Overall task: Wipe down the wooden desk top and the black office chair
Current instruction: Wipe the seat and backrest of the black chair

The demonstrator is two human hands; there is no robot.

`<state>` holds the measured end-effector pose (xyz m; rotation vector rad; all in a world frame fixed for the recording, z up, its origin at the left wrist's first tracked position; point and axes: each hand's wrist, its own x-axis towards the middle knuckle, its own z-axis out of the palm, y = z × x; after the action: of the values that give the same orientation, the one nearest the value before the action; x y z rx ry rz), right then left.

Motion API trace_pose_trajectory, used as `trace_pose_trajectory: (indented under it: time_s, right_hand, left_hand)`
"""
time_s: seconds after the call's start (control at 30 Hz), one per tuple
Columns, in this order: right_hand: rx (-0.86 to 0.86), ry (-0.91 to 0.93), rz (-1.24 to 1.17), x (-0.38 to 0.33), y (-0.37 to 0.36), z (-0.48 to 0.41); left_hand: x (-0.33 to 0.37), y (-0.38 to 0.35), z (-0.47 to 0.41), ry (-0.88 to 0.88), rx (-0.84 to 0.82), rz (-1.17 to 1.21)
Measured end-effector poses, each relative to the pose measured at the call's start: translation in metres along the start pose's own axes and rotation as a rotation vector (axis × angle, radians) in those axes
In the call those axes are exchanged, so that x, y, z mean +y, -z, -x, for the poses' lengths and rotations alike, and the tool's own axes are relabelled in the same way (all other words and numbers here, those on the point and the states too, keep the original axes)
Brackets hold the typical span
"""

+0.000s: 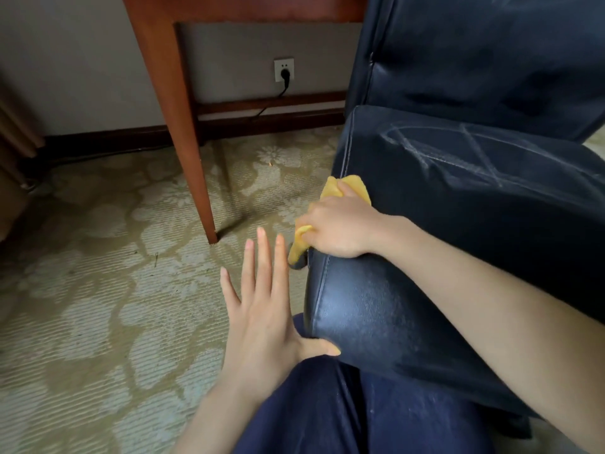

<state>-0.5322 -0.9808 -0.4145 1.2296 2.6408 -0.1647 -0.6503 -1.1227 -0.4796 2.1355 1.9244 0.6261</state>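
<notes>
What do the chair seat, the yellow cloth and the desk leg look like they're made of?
Chair seat: probably leather or faux leather, dark with a soft sheen; stitched seams and fine creases show.
Yellow cloth: soft matte fabric, maybe microfibre; it bunches under the right hand gripping it.
Desk leg: reddish-brown wood or veneer, smooth satin finish with faint highlights.

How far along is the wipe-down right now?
Looks done: wipe streaks cross the chair seat top. In hand: the right hand grips the yellow cloth against the seat's side edge; the left hand is open, thumb on the seat front. Left: unknown for the desk top, out of view; only a desk leg shows.
</notes>
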Motion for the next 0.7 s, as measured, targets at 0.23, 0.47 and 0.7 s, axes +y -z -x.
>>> trace_pose_trajectory:
  time_s: [0.23, 0.47, 0.7]
  right_hand:
    - [0.24, 0.193, 0.009, -0.045, -0.041, 0.094]
    - [0.322, 0.072, 0.102, -0.031, -0.079, 0.161]
    - [0.27, -0.118, -0.119, 0.007, -0.054, 0.158]
  left_hand:
    - [0.007, -0.001, 0.01, -0.017, 0.133, -0.139]
    - [0.004, 0.004, 0.008, -0.146, 0.12, -0.284]
    - [-0.005, 0.003, -0.006, -0.076, -0.145, -0.318]
